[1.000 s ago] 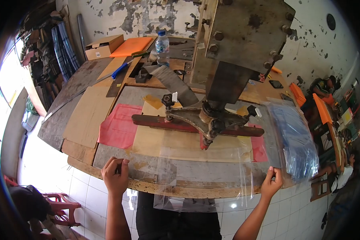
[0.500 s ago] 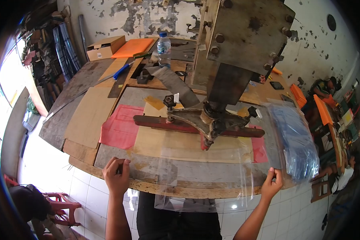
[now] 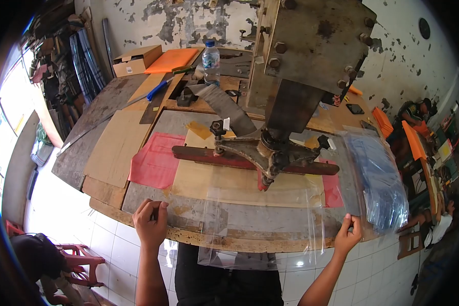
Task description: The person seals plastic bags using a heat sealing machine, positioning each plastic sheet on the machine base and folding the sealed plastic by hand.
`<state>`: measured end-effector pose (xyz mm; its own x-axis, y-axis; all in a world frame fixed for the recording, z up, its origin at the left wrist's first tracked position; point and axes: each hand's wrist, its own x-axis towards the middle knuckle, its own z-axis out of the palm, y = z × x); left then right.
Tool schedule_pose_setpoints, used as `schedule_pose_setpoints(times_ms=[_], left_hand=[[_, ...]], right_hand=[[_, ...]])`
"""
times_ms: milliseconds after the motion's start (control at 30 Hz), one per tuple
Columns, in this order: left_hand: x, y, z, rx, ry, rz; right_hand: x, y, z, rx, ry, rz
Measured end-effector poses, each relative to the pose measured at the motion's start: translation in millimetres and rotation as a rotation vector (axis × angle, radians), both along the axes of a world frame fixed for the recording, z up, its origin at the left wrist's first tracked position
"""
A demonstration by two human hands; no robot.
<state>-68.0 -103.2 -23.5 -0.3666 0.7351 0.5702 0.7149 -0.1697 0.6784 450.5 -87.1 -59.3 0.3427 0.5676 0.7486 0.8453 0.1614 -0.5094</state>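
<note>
My left hand [image 3: 150, 222] is at the front edge of the table, fingers curled in, with nothing visible in them. Near the right front edge my right hand [image 3: 348, 233] is closed too, thumb against the fingers, and nothing shows in it. Between the hands lies a clear plastic sheet [image 3: 262, 245], its near part hanging over the edge. Above its far end is a press with a long red-sided bar [image 3: 209, 155] under a heavy metal head [image 3: 316, 46]. Tan sheeting [image 3: 229, 186] and pink sheets [image 3: 155, 160] lie beneath the bar.
A stack of bluish clear plastic [image 3: 380, 178] lies at the right. Behind are a water bottle [image 3: 210, 64], a blue-handled cutter [image 3: 159, 90], a cardboard box [image 3: 137, 60] and orange sheets [image 3: 171, 60]. A red stool [image 3: 79, 262] stands at lower left. Another person [image 3: 415, 112] sits at far right.
The whole view has shifted very slightly. Both hands, the clear sheet and the press bar keep the same places relative to one another.
</note>
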Motion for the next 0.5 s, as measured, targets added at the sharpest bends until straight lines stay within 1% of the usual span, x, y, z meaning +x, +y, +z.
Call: schedule_pose_setpoints(times_ms=[500], left_hand=[[-0.3, 0.0, -1.2, -0.009, -0.001, 0.003]], right_hand=[[-2.9, 0.4, 5.0, 0.003, -0.011, 0.016]])
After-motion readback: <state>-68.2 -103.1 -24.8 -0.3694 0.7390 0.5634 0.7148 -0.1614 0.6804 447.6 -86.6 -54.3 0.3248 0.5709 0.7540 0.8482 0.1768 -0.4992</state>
